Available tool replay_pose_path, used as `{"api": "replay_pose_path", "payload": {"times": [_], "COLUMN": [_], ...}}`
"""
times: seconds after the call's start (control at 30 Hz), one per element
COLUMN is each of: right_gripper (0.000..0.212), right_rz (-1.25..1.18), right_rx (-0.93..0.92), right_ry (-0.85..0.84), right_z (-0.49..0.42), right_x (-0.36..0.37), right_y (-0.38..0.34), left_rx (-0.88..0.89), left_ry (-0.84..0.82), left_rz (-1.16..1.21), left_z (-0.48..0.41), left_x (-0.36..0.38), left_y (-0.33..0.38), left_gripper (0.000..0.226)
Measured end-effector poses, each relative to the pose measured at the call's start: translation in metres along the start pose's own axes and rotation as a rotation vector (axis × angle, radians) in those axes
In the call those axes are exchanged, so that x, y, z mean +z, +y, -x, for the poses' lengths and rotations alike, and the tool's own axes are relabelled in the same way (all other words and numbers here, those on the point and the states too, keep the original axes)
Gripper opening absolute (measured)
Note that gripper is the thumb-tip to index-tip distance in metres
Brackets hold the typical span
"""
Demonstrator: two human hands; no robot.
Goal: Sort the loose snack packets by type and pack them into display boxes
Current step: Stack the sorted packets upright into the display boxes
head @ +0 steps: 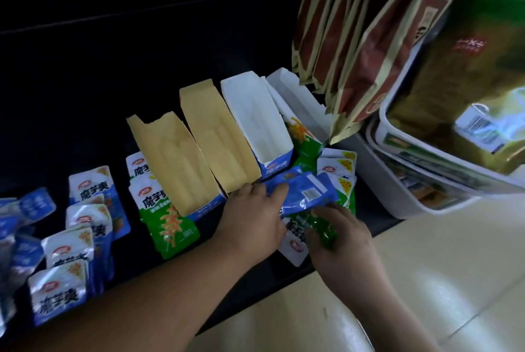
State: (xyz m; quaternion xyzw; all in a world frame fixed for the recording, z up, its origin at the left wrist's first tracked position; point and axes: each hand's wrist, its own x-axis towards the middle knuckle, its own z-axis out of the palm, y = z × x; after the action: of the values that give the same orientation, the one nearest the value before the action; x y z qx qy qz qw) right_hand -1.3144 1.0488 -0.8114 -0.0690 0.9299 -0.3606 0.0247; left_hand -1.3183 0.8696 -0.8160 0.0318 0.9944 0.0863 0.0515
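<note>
Lying crosswise between the two hands, a blue packet (308, 191) is pinched at its near end by the left hand (252, 221), whose thumb and fingers are closed on the wrapper edge. The packet's long axis runs out from that hand's fingertips toward the right hand (343, 241), barcode side up. The right hand's fingers are curled round a green packet (324, 228), though blur hides the exact grip.

The blue-fronted box (250, 113), white inside and seemingly empty, stands straight beyond the left fingertips, its open mouth facing them and its length pointing away. The left hand is the nearer of the two, so a forward push with a quarter turn is judged to be called for, bringing the packet in line with the box.

Just right of that box a green box (308, 104) is seen, with a green packet inside. Two tan-lined boxes (170, 158) stand left of the left hand. More blue packets (91, 189) lie loose outside the left forearm.

Everything rests on a dark shelf (85, 96). Brown bags (355, 39) hang above the right hand, a white tub (403, 189) sits beyond it, and pale floor tiles (426, 280) are seen beside it.
</note>
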Motion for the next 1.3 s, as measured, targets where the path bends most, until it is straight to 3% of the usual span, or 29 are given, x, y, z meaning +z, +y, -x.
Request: {"api": "replay_pose_path", "payload": {"times": [0.13, 0.33, 0.43, 0.53, 0.6, 0.7, 0.77, 1.0, 1.2, 1.3], "right_gripper": [0.044, 0.059, 0.080, 0.092, 0.080, 0.046, 0.034, 0.035, 0.039, 0.036], "right_rz": [0.020, -0.102, -0.360, -0.588, -0.819, -1.196, -1.201, -1.080, -0.912, -0.839], "right_rx": [0.042, -0.058, -0.035, 0.129, 0.175, 0.368, 0.431, 0.549, 0.413, 0.386], "right_ry": [-0.022, 0.218, 0.127, -0.032, -0.178, -0.395, -0.440, -0.363, -0.395, -0.393], "right_z": [0.002, 0.007, 0.003, 0.000, 0.004, 0.022, 0.035, 0.051, 0.061, 0.064], "right_x": [0.002, -0.014, -0.013, -0.015, -0.012, 0.003, 0.016, 0.051, 0.068, 0.075], "right_y": [0.000, -0.031, -0.056, -0.084, -0.098, -0.121, -0.127, -0.137, -0.159, -0.169], "left_rx": [0.021, 0.002, -0.078, -0.237, -0.296, -0.388, -0.480, -0.777, -0.878, -0.864], "left_ry": [0.053, 0.215, 0.311, 0.153, 0.019, -0.066, -0.106, -0.057, 0.136, 0.139], "left_rz": [0.109, 0.325, 0.588, 0.932, 1.026, 1.102, 1.160, 1.359, 1.186, 1.171], "left_z": [0.006, 0.029, 0.046, 0.069, 0.089, 0.121, 0.140, 0.200, 0.238, 0.258], "left_x": [-0.010, -0.054, -0.089, -0.122, -0.133, -0.134, -0.130, -0.102, -0.093, -0.089], "left_y": [-0.007, -0.023, -0.035, -0.044, -0.050, -0.063, -0.073, -0.106, -0.142, -0.162], "left_gripper": [0.062, 0.051, 0.043, 0.039, 0.035, 0.033, 0.033, 0.029, 0.039, 0.031]}}
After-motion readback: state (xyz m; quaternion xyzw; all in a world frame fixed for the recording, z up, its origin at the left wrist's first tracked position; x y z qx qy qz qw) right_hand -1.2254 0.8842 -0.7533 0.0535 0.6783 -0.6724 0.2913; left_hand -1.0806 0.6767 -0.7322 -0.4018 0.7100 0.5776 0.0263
